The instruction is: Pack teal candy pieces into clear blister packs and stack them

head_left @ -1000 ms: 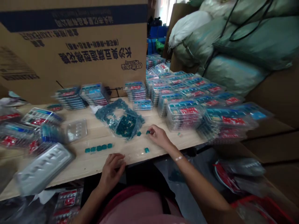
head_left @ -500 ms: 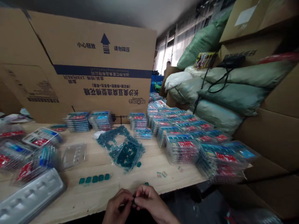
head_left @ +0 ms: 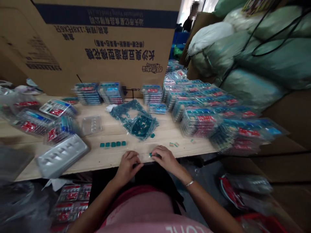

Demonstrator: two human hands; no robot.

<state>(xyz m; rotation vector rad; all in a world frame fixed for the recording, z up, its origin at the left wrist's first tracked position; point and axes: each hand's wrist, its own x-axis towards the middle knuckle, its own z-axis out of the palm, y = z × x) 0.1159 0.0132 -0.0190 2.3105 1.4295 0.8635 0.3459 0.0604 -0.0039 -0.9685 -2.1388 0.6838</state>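
In the head view, a small teal piece [head_left: 153, 155] is pinched between the fingers of the right hand [head_left: 167, 158] at the front edge of a wooden table [head_left: 102, 158], while the left hand [head_left: 127, 166] is held half-curled just beside it, and whether anything is gripped there cannot be told. A row of teal squares [head_left: 113, 144] is laid out behind the hands, next to a clear bag of teal pieces [head_left: 138, 121]. Stacked blister packs [head_left: 199, 123] are ranged to the right, and a clear plastic tray [head_left: 91, 125] and a silver tray [head_left: 62, 155] lie to the left, before a large cardboard carton [head_left: 104, 42].
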